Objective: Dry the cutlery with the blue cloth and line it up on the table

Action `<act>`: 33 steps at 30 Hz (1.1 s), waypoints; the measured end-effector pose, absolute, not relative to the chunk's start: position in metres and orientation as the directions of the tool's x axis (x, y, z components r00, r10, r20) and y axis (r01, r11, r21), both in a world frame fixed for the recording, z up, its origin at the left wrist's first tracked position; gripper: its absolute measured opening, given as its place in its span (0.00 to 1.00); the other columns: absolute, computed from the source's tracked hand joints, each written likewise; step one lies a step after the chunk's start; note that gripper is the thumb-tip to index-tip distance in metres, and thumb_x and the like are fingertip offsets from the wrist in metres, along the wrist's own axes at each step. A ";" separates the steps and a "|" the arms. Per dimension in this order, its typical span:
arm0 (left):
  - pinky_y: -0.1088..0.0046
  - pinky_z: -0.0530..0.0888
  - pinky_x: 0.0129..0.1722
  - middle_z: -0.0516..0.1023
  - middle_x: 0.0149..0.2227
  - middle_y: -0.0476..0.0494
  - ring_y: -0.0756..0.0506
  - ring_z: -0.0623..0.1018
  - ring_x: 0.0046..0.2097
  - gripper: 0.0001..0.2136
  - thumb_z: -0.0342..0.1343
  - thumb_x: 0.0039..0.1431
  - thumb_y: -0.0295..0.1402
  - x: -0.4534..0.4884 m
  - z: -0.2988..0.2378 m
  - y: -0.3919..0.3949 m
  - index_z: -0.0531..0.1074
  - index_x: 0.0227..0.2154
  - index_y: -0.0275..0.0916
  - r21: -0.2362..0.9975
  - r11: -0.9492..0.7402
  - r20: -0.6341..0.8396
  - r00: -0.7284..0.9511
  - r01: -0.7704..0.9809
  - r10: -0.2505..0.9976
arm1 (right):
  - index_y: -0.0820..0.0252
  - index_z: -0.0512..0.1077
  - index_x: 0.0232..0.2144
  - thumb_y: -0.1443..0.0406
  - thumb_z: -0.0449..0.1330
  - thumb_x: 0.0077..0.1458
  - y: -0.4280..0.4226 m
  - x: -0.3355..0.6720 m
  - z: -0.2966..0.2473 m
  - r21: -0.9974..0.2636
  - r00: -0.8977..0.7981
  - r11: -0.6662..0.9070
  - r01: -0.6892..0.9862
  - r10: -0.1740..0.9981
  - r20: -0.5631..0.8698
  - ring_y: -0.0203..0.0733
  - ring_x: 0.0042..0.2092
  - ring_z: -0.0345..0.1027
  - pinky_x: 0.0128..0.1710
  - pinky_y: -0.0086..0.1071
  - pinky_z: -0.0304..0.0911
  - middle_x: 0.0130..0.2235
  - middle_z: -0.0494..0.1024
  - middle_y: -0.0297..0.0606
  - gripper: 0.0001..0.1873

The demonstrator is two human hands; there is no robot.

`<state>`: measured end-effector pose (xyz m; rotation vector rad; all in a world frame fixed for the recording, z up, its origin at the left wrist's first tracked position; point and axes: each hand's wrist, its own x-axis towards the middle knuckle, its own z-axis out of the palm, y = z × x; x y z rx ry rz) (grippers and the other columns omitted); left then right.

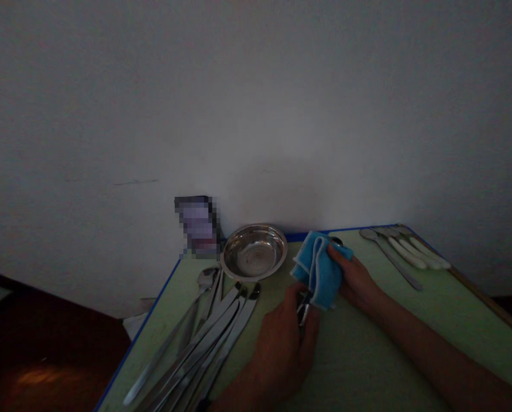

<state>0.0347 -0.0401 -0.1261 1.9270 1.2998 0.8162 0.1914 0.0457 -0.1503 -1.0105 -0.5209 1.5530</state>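
My left hand (pixel 284 337) is closed round the handle of a shiny metal spoon (pixel 302 313). A blue cloth (pixel 320 269) with pale edging is wrapped about the spoon's middle, and a rounded metal end shows just past it. My right hand (pixel 359 280) grips the cloth from the right side, thumb on top. Left of my hands lies a loose bundle of metal table knives (pixel 225 326), with a spoon (pixel 206 277) beside them. Behind stands a shallow steel bowl (pixel 256 252).
At the far right of the green table (pixel 410 332) lie another spoon (pixel 389 257) and several forks with white handles (pixel 414 254). A phone with a blurred screen (pixel 199 226) leans against the wall (pixel 256 114) at the back left. The table's left edge is blue.
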 end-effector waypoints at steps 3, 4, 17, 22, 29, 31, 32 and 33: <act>0.63 0.70 0.37 0.73 0.41 0.40 0.40 0.74 0.40 0.18 0.49 0.57 0.34 0.021 -0.099 -0.036 0.57 0.50 0.42 0.601 -0.373 0.225 0.299 0.706 0.927 | 0.57 0.72 0.33 0.59 0.65 0.42 0.046 0.192 -0.150 -0.766 0.006 -0.251 -0.592 0.949 -0.315 0.41 0.33 0.72 0.36 0.35 0.68 0.30 0.79 0.33 0.14; 0.62 0.70 0.39 0.72 0.42 0.39 0.40 0.74 0.42 0.17 0.50 0.56 0.35 0.012 -0.088 -0.029 0.58 0.48 0.40 0.548 -0.375 0.285 0.255 0.747 0.924 | 0.57 0.72 0.32 0.59 0.65 0.42 0.047 0.192 -0.150 -0.762 -0.001 -0.257 -0.595 0.948 -0.318 0.40 0.33 0.72 0.36 0.35 0.68 0.30 0.79 0.32 0.13; 0.51 0.57 0.50 0.68 0.48 0.32 0.32 0.57 0.53 0.30 0.45 0.58 0.39 -0.109 -0.083 0.096 0.46 0.59 0.28 0.147 -0.011 0.692 -0.095 0.989 0.716 | 0.56 0.73 0.30 0.58 0.64 0.43 0.046 0.191 -0.150 -0.787 0.012 -0.300 -0.539 0.932 -0.363 0.41 0.29 0.72 0.32 0.36 0.70 0.29 0.79 0.34 0.11; 0.54 0.59 0.48 0.68 0.47 0.32 0.33 0.59 0.52 0.25 0.45 0.58 0.38 -0.106 -0.106 0.082 0.53 0.55 0.28 0.121 -0.018 0.699 -0.072 0.993 0.711 | 0.56 0.73 0.30 0.59 0.65 0.42 0.047 0.189 -0.151 -0.793 0.033 -0.292 -0.534 0.931 -0.365 0.43 0.30 0.72 0.32 0.36 0.70 0.29 0.79 0.35 0.11; 0.58 0.61 0.47 0.67 0.46 0.32 0.36 0.64 0.49 0.14 0.48 0.56 0.35 -0.114 -0.125 0.078 0.62 0.41 0.31 0.129 -0.063 0.725 -0.051 0.990 0.686 | 0.56 0.73 0.30 0.59 0.64 0.43 0.046 0.189 -0.149 -0.800 0.033 -0.306 -0.517 0.926 -0.376 0.42 0.29 0.72 0.31 0.36 0.70 0.29 0.79 0.35 0.11; 0.59 0.60 0.49 0.66 0.49 0.32 0.37 0.64 0.51 0.12 0.48 0.56 0.34 -0.115 -0.126 0.078 0.62 0.40 0.33 0.117 -0.097 0.727 -0.019 0.988 0.686 | 0.56 0.73 0.30 0.59 0.64 0.43 0.046 0.189 -0.150 -0.803 0.042 -0.307 -0.511 0.924 -0.380 0.43 0.30 0.72 0.31 0.36 0.70 0.29 0.79 0.35 0.11; 0.58 0.60 0.49 0.65 0.50 0.32 0.37 0.64 0.51 0.11 0.48 0.56 0.34 -0.116 -0.126 0.078 0.62 0.40 0.33 0.113 -0.109 0.729 -0.008 0.988 0.684 | 0.56 0.73 0.30 0.59 0.64 0.43 0.046 0.189 -0.150 -0.805 0.045 -0.305 -0.509 0.924 -0.379 0.43 0.30 0.73 0.31 0.36 0.70 0.29 0.79 0.36 0.11; 0.58 0.59 0.49 0.65 0.51 0.32 0.36 0.63 0.52 0.11 0.48 0.56 0.33 -0.116 -0.126 0.078 0.61 0.40 0.33 0.109 -0.121 0.729 0.004 0.987 0.684 | 0.56 0.73 0.30 0.59 0.64 0.43 0.047 0.189 -0.151 -0.807 0.046 -0.304 -0.507 0.925 -0.377 0.43 0.30 0.73 0.31 0.36 0.70 0.29 0.79 0.36 0.11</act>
